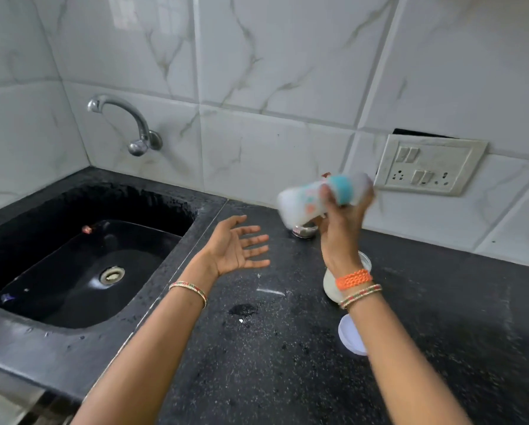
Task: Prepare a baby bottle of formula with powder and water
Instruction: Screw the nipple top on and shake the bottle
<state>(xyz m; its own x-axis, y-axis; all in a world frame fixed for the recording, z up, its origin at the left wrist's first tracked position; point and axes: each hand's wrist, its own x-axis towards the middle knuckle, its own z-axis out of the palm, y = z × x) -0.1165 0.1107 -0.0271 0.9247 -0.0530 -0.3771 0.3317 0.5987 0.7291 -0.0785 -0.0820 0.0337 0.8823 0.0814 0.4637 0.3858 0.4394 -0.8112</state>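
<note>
My right hand (341,228) grips a baby bottle (300,200) above the black counter, near the back wall. The bottle lies almost sideways, blurred by motion, with a teal collar and a clear cap at its right end and white liquid inside. My left hand (237,245) hovers palm up, fingers spread, empty, left of the bottle. Behind my right wrist stands a jar of white powder (330,285), partly hidden. Its white lid (350,334) lies on the counter beside my forearm.
A black sink (82,262) with a drain fills the left side, with a chrome tap (125,121) on the wall above it. A small steel cup (303,230) stands under the bottle. A switch and socket plate (428,164) sits on the tiled wall. White powder specks dot the counter (257,348).
</note>
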